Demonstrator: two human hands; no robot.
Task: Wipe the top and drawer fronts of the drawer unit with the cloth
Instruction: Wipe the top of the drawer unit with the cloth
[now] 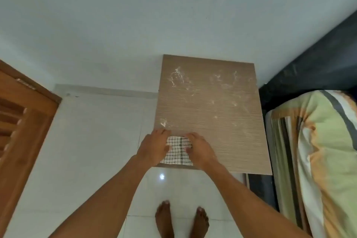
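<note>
Seen from above, the drawer unit (210, 114) stands against the pale wall (135, 15), and only its wood-grain top shows; the drawer fronts are out of sight below the near edge. Pale dusty smears (177, 77) mark the far part of the top, with smaller ones scattered toward its middle and one near its left edge.

The cloth (178, 150), white with a black grid pattern, lies flat on the unit's near left corner, its near hem reaching the front edge. Both hands rest on it. The left hand (154, 146) lies palm down over the cloth's left side, fingers spread loosely and reaching past the cloth onto the bare top at the unit's left edge, thumb pressed on the fabric. The right hand (200, 149) lies palm down over the cloth's right side, fingers lightly curled, thumb on the fabric. Neither hand is closed around the cloth; both press it flat, and a strip of grid pattern shows between them.

Beside the unit's right edge lies a bed with striped bedding (316, 150) in green, yellow and grey. Well left of the unit stands a brown wooden door (25, 121). In front of the unit, two bare feet (181, 218) stand on the glossy white tiled floor (92, 150).
</note>
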